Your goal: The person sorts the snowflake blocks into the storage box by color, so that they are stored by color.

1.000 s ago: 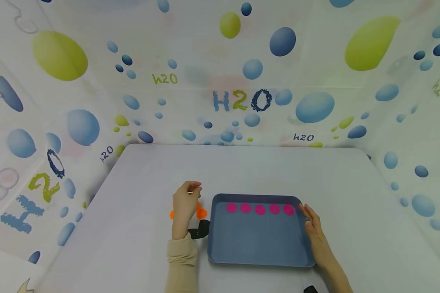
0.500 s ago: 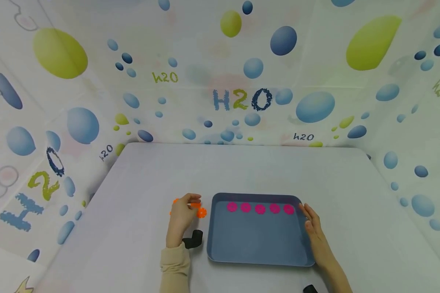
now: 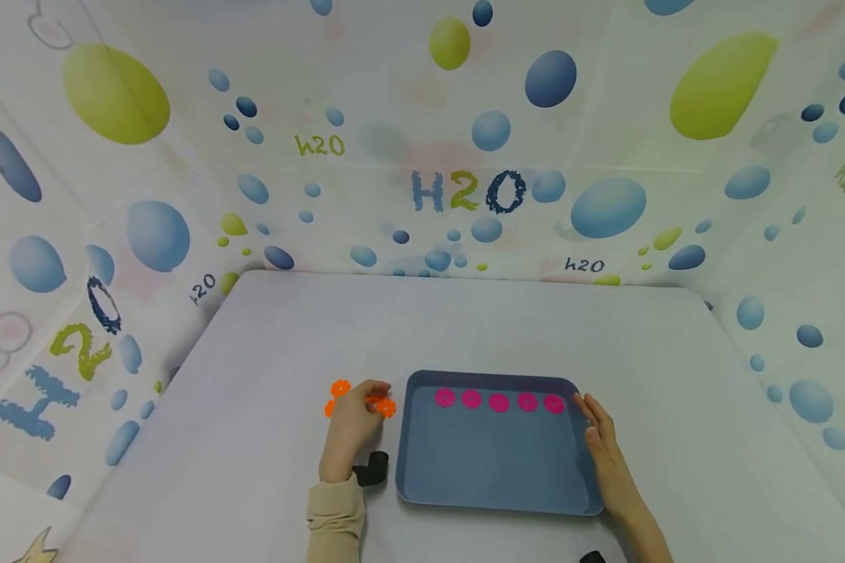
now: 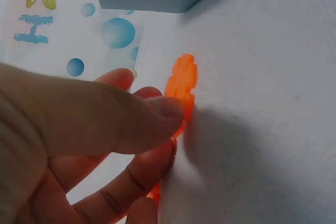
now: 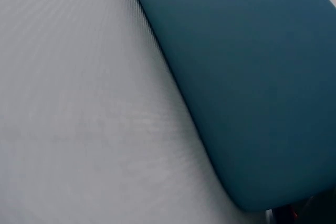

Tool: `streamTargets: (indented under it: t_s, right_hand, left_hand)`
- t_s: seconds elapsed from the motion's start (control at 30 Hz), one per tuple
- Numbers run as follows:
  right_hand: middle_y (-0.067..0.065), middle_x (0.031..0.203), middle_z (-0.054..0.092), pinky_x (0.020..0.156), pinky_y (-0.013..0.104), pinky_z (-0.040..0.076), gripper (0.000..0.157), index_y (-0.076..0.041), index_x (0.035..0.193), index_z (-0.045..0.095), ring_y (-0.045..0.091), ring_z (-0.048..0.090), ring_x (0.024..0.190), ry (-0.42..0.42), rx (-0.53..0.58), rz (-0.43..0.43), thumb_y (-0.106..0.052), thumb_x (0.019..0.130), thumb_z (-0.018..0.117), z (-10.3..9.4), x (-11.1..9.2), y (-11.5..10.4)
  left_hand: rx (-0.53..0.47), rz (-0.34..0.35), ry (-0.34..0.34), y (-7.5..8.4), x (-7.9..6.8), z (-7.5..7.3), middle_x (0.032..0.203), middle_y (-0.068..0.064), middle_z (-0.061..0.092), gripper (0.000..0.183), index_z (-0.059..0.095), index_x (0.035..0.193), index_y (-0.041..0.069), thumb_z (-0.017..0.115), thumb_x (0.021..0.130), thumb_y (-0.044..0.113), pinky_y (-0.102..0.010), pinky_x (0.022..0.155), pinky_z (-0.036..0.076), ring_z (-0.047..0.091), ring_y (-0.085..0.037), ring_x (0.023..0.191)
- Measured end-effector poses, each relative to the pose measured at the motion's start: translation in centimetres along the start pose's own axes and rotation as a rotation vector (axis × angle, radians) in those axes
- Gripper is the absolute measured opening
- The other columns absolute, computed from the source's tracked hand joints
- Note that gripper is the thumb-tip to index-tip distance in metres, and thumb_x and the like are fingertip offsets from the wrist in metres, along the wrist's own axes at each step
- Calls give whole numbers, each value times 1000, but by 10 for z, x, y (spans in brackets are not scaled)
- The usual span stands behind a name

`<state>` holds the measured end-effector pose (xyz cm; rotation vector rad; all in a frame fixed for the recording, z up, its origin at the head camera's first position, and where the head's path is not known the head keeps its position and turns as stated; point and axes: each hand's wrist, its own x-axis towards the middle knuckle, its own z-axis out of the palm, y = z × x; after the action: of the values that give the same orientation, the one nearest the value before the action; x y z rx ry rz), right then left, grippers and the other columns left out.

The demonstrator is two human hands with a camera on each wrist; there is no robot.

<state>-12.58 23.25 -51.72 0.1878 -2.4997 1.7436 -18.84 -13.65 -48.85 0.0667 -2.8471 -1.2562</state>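
Note:
In the head view my left hand (image 3: 355, 418) is low over several orange notched discs (image 3: 340, 387) on the table, left of the blue-grey tray (image 3: 500, 469). The left wrist view has its thumb and fingertips pinching an orange disc (image 4: 184, 74) that stands on edge at the table surface. A row of several pink discs (image 3: 498, 403) lies inside the tray along its far side. My right hand (image 3: 609, 461) rests against the tray's right rim with fingers extended. Only the tray (image 5: 252, 77) and the table show in the right wrist view, without the hand.
A white cloth covers the table (image 3: 465, 320). Behind and beside it hang printed curtains (image 3: 366, 195) with blue and green drops. A black camera mount (image 3: 373, 469) sits at the left wrist, near the tray's left edge.
My left hand has come down and nearer to me, its fingers now among the orange discs. The right hand stays at the tray's rim; the pink row is unchanged.

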Motion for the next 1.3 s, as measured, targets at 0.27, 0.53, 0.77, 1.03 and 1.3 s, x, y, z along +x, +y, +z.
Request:
streamTargets:
  t_s: [0.27, 0.53, 0.77, 1.03, 1.3]
  right_hand:
    - [22, 159, 20, 116, 58, 5, 52, -10, 155, 7, 26, 5, 150, -7, 30, 16, -20, 107, 23, 0, 1, 0]
    - [23, 158, 22, 108, 69, 7, 51, -9, 155, 9, -4, 9, 144, 3, 31, 8, -20, 107, 24, 1, 1, 1]
    - [25, 157, 21, 107, 71, 6, 51, -11, 155, 9, -21, 13, 133, 4, 43, -6, -20, 107, 24, 1, 1, 2]
    - [23, 158, 20, 107, 73, 5, 52, -7, 154, 8, 23, 5, 150, -1, 38, 14, -22, 107, 24, 2, 1, 2]
    - [23, 158, 20, 108, 73, 5, 52, -6, 154, 8, 43, 3, 146, 0, 44, 18, -23, 107, 24, 2, 0, 1]
  left_hand:
    - [79, 44, -12, 5, 1, 1, 104, -10, 72, 42, 69, 110, 6, 62, 73, -12, -23, 57, 40, 51, -13, 64]
    - [134, 31, 2, 8, 0, -2, 100, -13, 68, 35, 70, 105, 6, 71, 72, -9, -33, 66, 49, 59, -22, 77]
    - [148, -47, -5, 7, -3, -6, 87, -9, 67, 20, 70, 91, 6, 75, 73, -1, -31, 61, 48, 59, -20, 73]
    - [96, -47, 9, -2, -4, -8, 75, -4, 67, 12, 68, 82, 6, 76, 73, 4, -28, 60, 44, 55, -15, 65]
    - [-66, -76, 64, 2, 2, -16, 81, -8, 68, 13, 69, 92, 5, 74, 83, 14, -26, 60, 46, 61, -14, 68]
